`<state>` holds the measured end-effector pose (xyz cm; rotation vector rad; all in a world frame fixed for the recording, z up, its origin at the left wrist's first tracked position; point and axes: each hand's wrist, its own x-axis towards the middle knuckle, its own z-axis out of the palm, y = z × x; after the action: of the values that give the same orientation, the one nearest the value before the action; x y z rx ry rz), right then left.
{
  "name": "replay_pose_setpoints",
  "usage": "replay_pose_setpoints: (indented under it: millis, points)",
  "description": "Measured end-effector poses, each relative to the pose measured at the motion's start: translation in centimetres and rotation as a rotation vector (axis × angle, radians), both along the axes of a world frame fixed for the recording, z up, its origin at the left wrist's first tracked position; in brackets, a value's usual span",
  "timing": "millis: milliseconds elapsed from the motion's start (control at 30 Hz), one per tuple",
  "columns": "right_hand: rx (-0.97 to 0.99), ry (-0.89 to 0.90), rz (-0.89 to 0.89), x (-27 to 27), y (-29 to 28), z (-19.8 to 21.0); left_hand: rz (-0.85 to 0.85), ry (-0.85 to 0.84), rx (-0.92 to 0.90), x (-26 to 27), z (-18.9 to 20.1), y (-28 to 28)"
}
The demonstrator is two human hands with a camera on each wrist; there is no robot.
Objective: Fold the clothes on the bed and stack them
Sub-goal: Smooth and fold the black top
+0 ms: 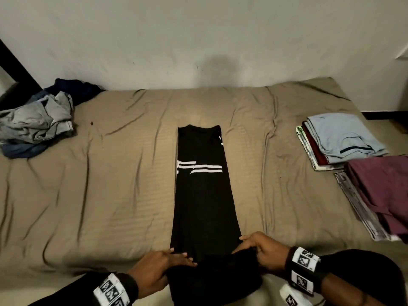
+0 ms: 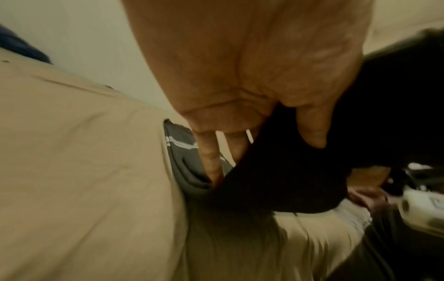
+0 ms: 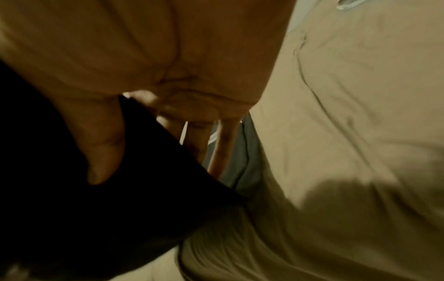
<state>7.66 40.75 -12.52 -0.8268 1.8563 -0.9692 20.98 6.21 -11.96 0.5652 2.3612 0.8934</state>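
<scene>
A black shirt (image 1: pixel 203 195) with white stripes lies on the tan bed (image 1: pixel 88 195), folded lengthwise into a long narrow strip that runs from the front edge toward the wall. My left hand (image 1: pixel 159 268) grips its near left corner. My right hand (image 1: pixel 262 248) grips the near right corner, where the cloth bunches up. In the left wrist view the thumb (image 2: pixel 310 129) lies on one face of the dark cloth (image 2: pixel 288 180) and the fingers on the other. The right wrist view shows the same pinch, thumb (image 3: pixel 103 161) against black fabric (image 3: pixel 120 218).
A heap of unfolded grey and blue clothes (image 1: pixel 37 122) lies at the back left by the wall. At the right stand two folded stacks: one topped by a light blue garment (image 1: pixel 340 138), a nearer one topped by a maroon garment (image 1: pixel 382 191).
</scene>
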Motion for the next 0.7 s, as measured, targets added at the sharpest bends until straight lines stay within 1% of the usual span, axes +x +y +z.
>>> replay_pose_setpoints:
  millis: [33,100,167,200,233,267,300,333,367,433,500,567,633,700]
  points:
    - [-0.031,-0.094,-0.03,-0.3,-0.1,0.8,0.062,-0.051,0.071,-0.2,1.1,-0.1]
    - [-0.076,-0.182,-0.104,-1.9,-1.3,2.4,0.195,-0.094,0.182,-1.9,2.1,-0.5]
    - [-0.117,-0.179,-0.336,-5.0,-3.5,2.0,0.403,-0.147,0.308,-5.5,1.8,-0.9]
    - [-0.103,-0.23,-0.498,-6.9,-4.6,1.1,0.561,-0.181,0.389,-7.6,1.3,-1.1]
    - [-0.098,-0.351,-0.671,-8.7,-5.5,-0.5,0.722,-0.214,0.49,-9.7,0.2,-1.2]
    - [-0.06,-0.46,-0.79,-10.0,-6.3,-2.1,0.895,-0.284,0.559,-11.5,-1.2,-1.4]
    - [-0.024,-0.553,-0.877,-11.0,-6.8,-3.8,1.041,-0.403,0.634,-12.7,-3.0,-1.5]
    - [0.018,-0.606,-0.926,-11.3,-7.2,-5.3,1.149,-0.52,0.706,-13.3,-4.3,-1.1]
    - [0.048,-0.621,-0.959,-11.5,-7.2,-7.1,1.216,-0.589,0.771,-13.6,-5.4,-0.7]
    - [0.108,-0.605,-0.961,-10.9,-7.2,-8.1,1.275,-0.624,0.822,-13.3,-6.4,-0.3]
    - [0.093,-0.568,-0.908,-9.8,-6.8,-9.0,1.296,-0.633,0.854,-12.9,-6.8,-0.6]
    - [0.01,-0.563,-0.901,-8.3,-6.2,-9.2,1.272,-0.633,0.85,-12.2,-6.9,-0.6]
    - [-0.022,-0.541,-0.926,-6.8,-5.6,-9.4,1.235,-0.621,0.818,-11.3,-7.6,-0.4]
    - [-0.058,-0.495,-0.946,-6.0,-5.2,-9.8,1.198,-0.608,0.843,-10.4,-8.0,-0.3]
